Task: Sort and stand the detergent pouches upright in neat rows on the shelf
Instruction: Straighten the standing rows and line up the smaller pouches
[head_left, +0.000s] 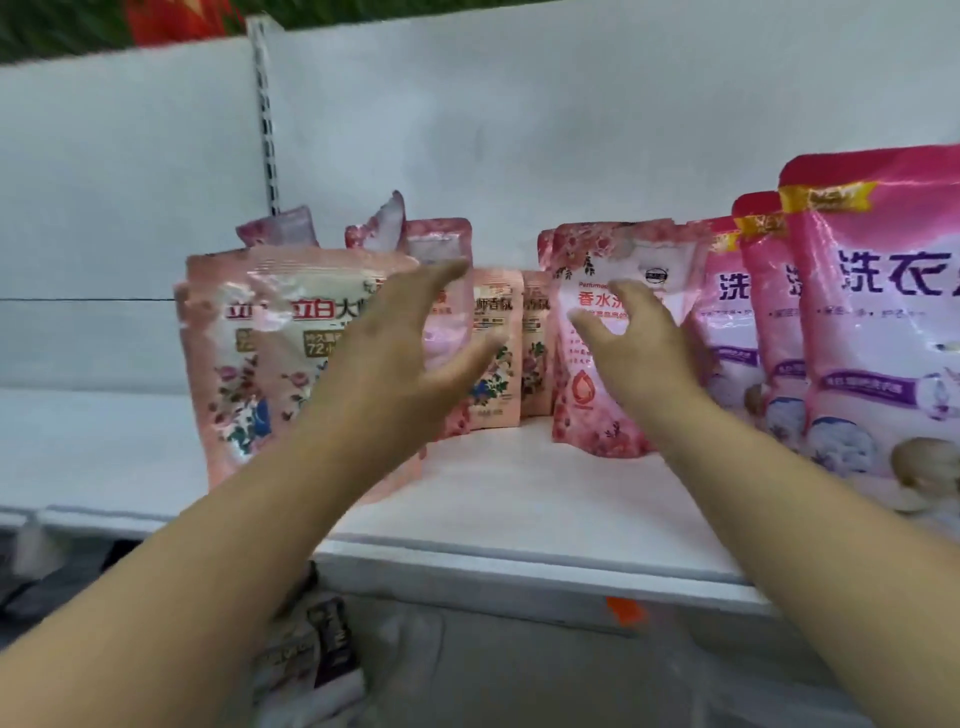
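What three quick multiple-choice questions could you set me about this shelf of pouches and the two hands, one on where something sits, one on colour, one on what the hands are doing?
1. Where do the bright pink pouches with purple bands stand?
A. At the right end of the shelf
B. At the left end
C. On the floor

2. What colour is the shelf?
A. Black
B. White
C. Green

3. What is the state of the two hands?
A. Both clench a pouch
B. Both are open with fingers spread, holding nothing
C. Both are out of sight

Answers:
1 A: they fill the right side of the view.
2 B: its board and back panel are white.
3 B: the left hand and right hand reach with spread fingers toward the rose-print pouch and the small peach pouches.
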